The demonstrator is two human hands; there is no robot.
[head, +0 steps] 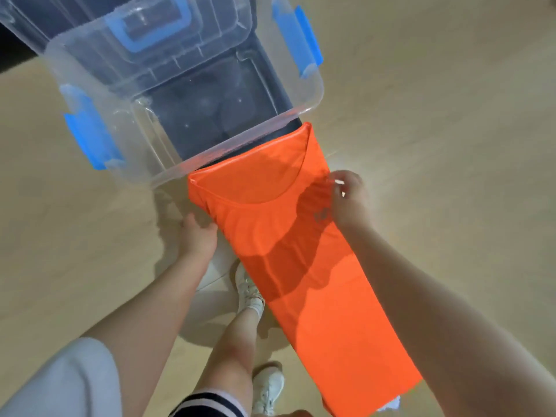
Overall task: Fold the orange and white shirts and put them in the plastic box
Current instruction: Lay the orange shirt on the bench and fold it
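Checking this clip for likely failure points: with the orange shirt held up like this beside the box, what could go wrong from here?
1. The orange shirt is a long narrow strip, held only near its collar by the left hand and right hand; the hanging side folds may fall open.
2. The lid lies across part of the plastic box, narrowing the opening, so the shirt may snag.
3. The low hem hangs near the shoes.

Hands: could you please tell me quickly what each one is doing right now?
Left hand: grips the orange shirt's left edge.
Right hand: fingers pinch its right edge.
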